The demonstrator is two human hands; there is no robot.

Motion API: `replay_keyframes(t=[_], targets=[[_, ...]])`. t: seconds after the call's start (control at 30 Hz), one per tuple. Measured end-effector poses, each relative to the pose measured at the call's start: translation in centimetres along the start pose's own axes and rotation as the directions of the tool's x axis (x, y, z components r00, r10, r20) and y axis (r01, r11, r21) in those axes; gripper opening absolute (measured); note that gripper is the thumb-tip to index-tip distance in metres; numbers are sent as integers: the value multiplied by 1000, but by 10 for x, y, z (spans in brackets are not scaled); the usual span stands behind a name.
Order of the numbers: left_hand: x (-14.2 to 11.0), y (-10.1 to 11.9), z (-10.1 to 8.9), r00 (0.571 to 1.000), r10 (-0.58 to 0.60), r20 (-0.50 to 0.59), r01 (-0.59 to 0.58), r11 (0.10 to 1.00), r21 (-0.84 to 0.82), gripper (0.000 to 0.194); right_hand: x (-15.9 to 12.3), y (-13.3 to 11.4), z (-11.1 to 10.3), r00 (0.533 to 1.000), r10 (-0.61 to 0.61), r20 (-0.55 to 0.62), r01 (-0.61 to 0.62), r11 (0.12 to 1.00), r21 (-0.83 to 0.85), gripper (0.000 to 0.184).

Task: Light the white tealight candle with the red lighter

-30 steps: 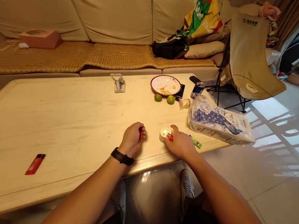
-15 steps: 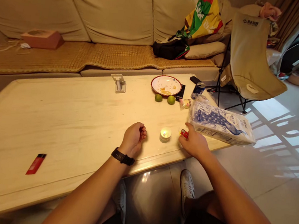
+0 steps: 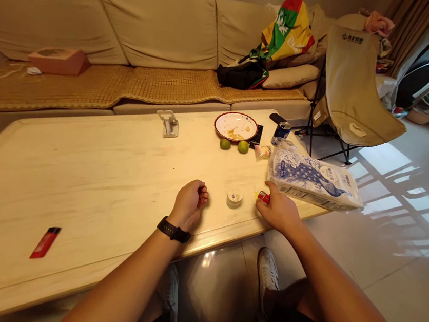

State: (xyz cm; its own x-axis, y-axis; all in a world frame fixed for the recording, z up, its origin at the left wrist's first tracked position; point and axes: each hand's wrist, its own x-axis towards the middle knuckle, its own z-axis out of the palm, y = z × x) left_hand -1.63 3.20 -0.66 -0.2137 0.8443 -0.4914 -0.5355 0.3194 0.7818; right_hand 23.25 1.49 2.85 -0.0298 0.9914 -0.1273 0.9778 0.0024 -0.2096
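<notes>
A small round tealight candle (image 3: 234,198) stands on the table between my two hands; its top looks pale, with no glow visible. My right hand (image 3: 279,207), just right of the candle, is closed around a red lighter (image 3: 263,197). A small yellow streak, looking like a flame, shows at the lighter's tip, apart from the candle. To the candle's left, my left hand (image 3: 189,203) rests on the table edge with its fingers curled in and nothing visible in them. A black watch is on that wrist.
A second red lighter (image 3: 45,243) lies at the table's near left. Behind the candle are a plate (image 3: 237,127) with food scraps, two green limes (image 3: 243,146), a blue can (image 3: 282,131) and a white phone stand (image 3: 169,125). A tissue pack (image 3: 313,177) lies beyond my right hand.
The candle's top glowed yellow before and now looks pale and unlit. Both hands have stayed nearly in place; the view has shifted slightly.
</notes>
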Motion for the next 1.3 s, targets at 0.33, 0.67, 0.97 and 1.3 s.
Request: replay_keyframes(t=[0.33, 0.67, 0.97, 1.3], targets=[[1, 0, -1, 1000, 6, 3, -6, 1000, 2, 8, -3, -11, 3, 999, -31, 23, 31, 1000, 1, 70], [0, 0, -1, 1000, 0, -1, 0, 1000, -2, 8, -2, -41, 5, 994, -60, 88, 65, 997, -51, 67], [-1, 1, -1, 1000, 5, 3, -5, 1000, -16, 9, -1, -62, 3, 988, -82, 133, 91, 994, -67, 68], [-1, 1, -2, 1000, 8, 7, -8, 1000, -8, 10, 0, -60, 5, 991, -85, 103, 87, 996, -20, 67]])
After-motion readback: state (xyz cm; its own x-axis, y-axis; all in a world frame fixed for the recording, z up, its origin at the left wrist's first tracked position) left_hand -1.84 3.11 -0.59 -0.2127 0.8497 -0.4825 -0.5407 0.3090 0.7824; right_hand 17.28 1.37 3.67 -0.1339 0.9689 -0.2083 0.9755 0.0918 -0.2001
